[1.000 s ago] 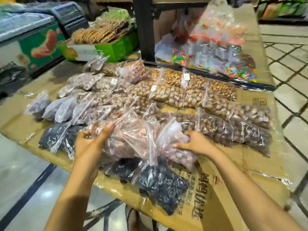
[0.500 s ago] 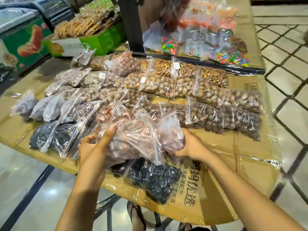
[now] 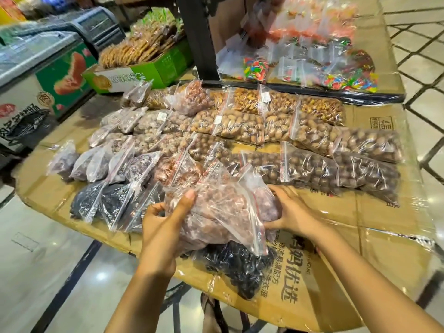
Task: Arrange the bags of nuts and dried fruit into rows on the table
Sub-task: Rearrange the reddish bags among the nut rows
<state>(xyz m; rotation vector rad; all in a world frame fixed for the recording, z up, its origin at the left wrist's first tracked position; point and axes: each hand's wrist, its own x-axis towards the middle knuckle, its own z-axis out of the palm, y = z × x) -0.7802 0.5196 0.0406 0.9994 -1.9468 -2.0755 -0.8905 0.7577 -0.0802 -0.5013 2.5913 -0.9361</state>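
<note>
Nearest, our left hand (image 3: 164, 227) grips the near-left end of a large clear zip bag of pinkish-brown nuts (image 3: 216, 212), thumb laid on top and fingers curled at its side. Our right hand (image 3: 292, 212) curls round a smaller clear bag of mauve-pink pieces (image 3: 265, 204), which presses against the large bag's right side. Both bags sit near the front edge of the tabletop (image 3: 384, 224), a surface of flattened brown cardboard under clear film. They lie on top of a clear bag of black dried fruit (image 3: 240, 263).

Just left of our left hand, more clear bags of black fruit (image 3: 108, 203) lean in a row, and behind them stands a row of bags of purplish fruit (image 3: 101, 162). Farther back, long rows of clear bags of round brown nuts (image 3: 312, 167) run across to the right, with paler nuts (image 3: 240, 123) behind those.

Beyond the tabletop we see a green cardboard box of biscuits (image 3: 153, 68), bags of coloured sweets (image 3: 255, 69) on a second surface, and a glass-topped freezer chest (image 3: 36, 58) at far left.
</note>
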